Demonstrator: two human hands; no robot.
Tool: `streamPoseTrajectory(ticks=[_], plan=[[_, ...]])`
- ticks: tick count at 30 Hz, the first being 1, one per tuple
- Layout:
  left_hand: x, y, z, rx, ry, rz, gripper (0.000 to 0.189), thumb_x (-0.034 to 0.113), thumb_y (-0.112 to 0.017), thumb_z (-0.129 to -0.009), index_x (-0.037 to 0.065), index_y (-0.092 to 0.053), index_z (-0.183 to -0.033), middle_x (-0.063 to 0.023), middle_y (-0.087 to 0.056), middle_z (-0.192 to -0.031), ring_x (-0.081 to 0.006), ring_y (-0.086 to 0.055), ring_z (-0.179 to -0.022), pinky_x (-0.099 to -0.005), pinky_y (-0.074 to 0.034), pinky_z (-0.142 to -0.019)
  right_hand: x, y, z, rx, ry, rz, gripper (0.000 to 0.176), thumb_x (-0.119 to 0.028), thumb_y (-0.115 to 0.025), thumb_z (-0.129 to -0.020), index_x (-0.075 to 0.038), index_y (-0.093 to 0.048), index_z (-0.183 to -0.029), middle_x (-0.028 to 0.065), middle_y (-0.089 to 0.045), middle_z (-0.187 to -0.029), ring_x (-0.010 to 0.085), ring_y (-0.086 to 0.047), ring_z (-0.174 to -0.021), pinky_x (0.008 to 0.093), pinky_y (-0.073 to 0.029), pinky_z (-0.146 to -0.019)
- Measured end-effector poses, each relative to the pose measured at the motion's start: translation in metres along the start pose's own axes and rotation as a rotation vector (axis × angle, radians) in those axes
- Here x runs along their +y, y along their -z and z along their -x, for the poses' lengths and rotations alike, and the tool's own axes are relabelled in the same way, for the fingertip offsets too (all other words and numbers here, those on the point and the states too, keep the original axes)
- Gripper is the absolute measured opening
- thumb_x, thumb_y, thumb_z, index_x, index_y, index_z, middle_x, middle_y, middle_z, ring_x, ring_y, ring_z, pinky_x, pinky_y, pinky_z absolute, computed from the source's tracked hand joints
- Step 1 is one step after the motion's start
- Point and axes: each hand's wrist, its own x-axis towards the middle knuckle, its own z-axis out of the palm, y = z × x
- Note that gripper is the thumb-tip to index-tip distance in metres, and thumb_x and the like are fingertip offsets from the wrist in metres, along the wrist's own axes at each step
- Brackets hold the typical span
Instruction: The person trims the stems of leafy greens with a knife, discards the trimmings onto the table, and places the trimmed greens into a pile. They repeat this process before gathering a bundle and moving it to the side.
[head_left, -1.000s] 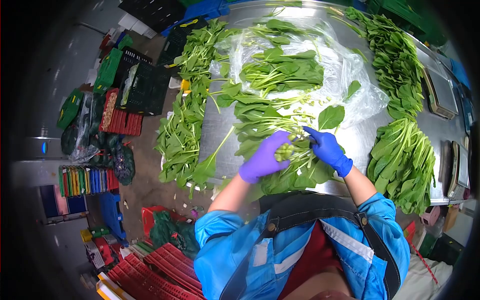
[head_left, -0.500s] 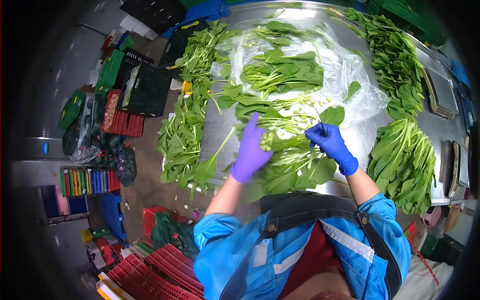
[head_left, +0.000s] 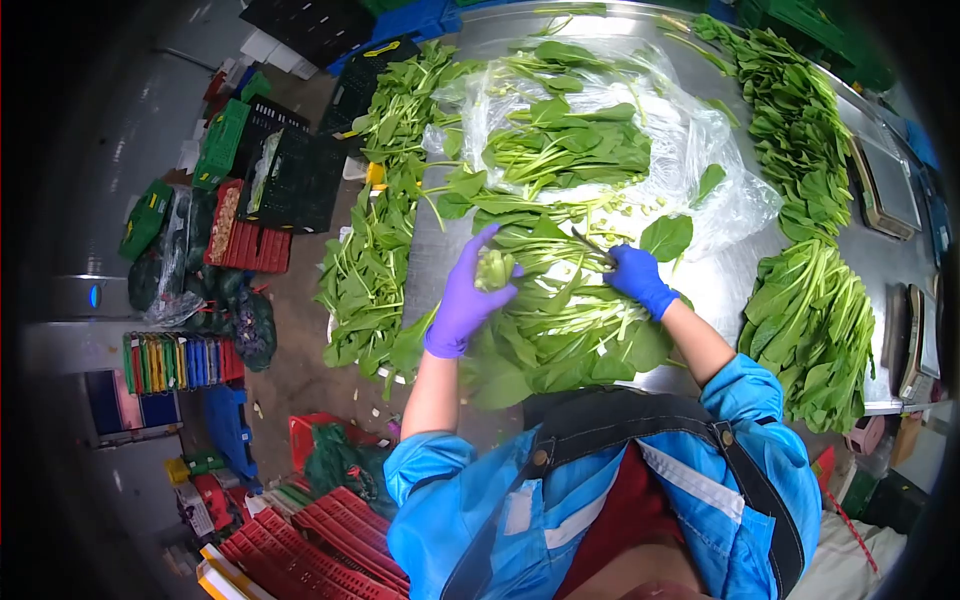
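Note:
My left hand point(head_left: 468, 299), in a purple glove, is closed round the cut ends of a bunch of leafy greens point(head_left: 497, 267); its leaves hang blurred below. My right hand point(head_left: 638, 280), in a blue glove, grips a small dark knife point(head_left: 590, 245) whose blade points up and left over the stems. Between and below both hands lies a pile of greens point(head_left: 590, 345). Beyond it another bunch point(head_left: 570, 150) rests on clear plastic film point(head_left: 735, 180), with cut stem pieces scattered near it.
Metal table point(head_left: 437, 265) under everything. Long rows of greens lie along its left edge point(head_left: 365, 275) and right side point(head_left: 805, 320). Scales point(head_left: 885, 185) stand at the far right. Dark crates point(head_left: 290, 180), red crates point(head_left: 262, 250) and green crates point(head_left: 220, 143) are off to the left.
My left hand has moved left with its bunch, away from my right hand. My right hand has shifted slightly left, and the knife now shows more clearly.

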Motion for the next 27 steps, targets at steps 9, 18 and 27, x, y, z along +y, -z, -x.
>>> streamPoseTrajectory(ticks=[9, 18, 27], plan=[[-0.008, -0.010, 0.004, -0.011, 0.000, -0.420, 0.037, 0.000, -0.067, -0.069, 0.005, -0.060, -0.105, -0.0092, -0.064, -0.103, -0.0149, -0.061, -0.093, -0.0287, -0.049, -0.080, -0.018, 0.053, 0.008, -0.059, -0.122, -0.633, 0.018, -0.019, -0.067, -0.077, -0.004, -0.068, -0.088, 0.0116, -0.066, -0.077, 0.0201, -0.060, -0.057, 0.0318, -0.047, -0.053], [-0.023, -0.072, -0.002, -0.268, -0.461, -0.595, 0.041, 0.007, -0.070, -0.062, 0.004, -0.057, -0.101, -0.0123, -0.060, -0.104, -0.0278, -0.060, -0.093, -0.0343, -0.047, -0.084, -0.084, 0.132, 0.060, -0.138, -0.300, -0.962, 0.028, -0.030, -0.069, -0.082, -0.004, -0.070, -0.092, 0.0009, -0.057, -0.060, 0.0036, -0.048, -0.045, 0.0207, -0.037, -0.040], [-0.013, -0.070, -0.003, -0.360, -0.189, -0.449, 0.039, 0.008, -0.072, -0.061, 0.006, -0.056, -0.097, -0.0100, -0.057, -0.088, -0.0250, -0.057, -0.079, -0.0339, -0.047, -0.075, -0.058, 0.086, 0.060, 0.055, 0.267, -0.170, 0.043, -0.010, -0.057, -0.074, -0.011, -0.059, -0.117, 0.0213, -0.062, -0.075, 0.0382, -0.060, -0.067, 0.0439, -0.048, -0.061]])
